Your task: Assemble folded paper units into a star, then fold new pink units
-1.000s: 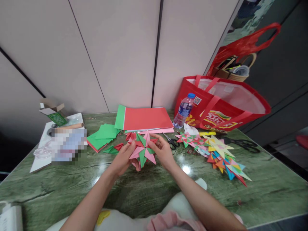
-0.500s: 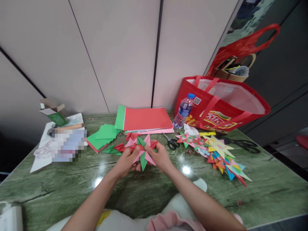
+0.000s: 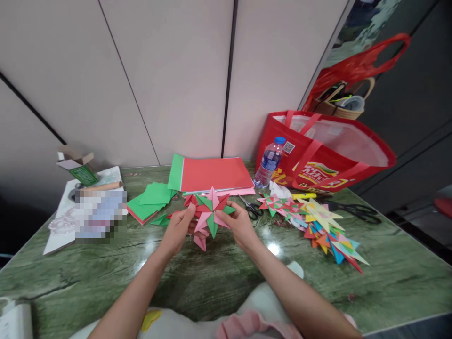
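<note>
Folded-paper star [image 3: 213, 225] in pink, green and red is held up between two hands just above the green marbled tabletop [image 3: 123, 278], near its middle and in front of the wearer, its face turned toward them. The left hand [image 3: 177, 230] pinches its left side, thumb on top and fingers curled underneath; a pink paper point [image 3: 199, 242] juts out below those fingers, though I cannot tell whether it belongs to the same piece. The right hand [image 3: 241, 227] pinches the right side, its thumb lying over the front near the centre, other fingers behind. Gripping from opposite sides probably keeps the layered points steady and spreads the pressure, so thin tips are not bent.

Green paper squares [image 3: 157, 194] lie left of the hands, and a stack of coloured sheets [image 3: 215, 174] sits behind, likely kept there as stock within reach. Small black-handled scissors [image 3: 253, 211] rest just beyond the right hand. Further right, a pile of paper stars [image 3: 323, 239] lies well apart, which presumably leaves the middle free for handling.
</note>
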{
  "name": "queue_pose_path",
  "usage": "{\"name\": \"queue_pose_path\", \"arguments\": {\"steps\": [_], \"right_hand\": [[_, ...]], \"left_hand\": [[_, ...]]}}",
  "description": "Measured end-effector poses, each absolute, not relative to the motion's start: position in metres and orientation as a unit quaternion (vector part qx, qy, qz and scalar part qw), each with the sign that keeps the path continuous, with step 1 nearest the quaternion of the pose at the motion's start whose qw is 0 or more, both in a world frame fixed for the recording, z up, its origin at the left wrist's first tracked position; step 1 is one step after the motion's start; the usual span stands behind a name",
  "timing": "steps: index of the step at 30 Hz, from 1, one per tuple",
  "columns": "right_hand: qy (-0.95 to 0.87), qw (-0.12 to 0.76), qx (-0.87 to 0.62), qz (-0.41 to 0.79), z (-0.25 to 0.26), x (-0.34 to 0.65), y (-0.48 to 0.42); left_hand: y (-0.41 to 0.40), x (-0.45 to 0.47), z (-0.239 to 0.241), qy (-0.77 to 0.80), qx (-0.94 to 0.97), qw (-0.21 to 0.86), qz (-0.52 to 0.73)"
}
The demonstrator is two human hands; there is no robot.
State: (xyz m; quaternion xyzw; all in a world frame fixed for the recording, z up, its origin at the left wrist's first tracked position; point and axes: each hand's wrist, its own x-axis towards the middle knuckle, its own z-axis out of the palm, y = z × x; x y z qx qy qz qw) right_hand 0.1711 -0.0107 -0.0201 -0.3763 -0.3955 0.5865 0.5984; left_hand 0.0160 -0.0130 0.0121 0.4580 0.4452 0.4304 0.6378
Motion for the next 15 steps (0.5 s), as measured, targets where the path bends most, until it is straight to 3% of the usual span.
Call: {"name": "queue_pose_path", "arguments": {"steps": [15], "right_hand": [[-0.395, 0.609, -0.392, 0.565, -0.0195, 0.1674, -0.0139]], "left_hand": [[-0.0148, 0.0192, 0.0117, 0.475, 0.511, 0.558, 0.449]]}}
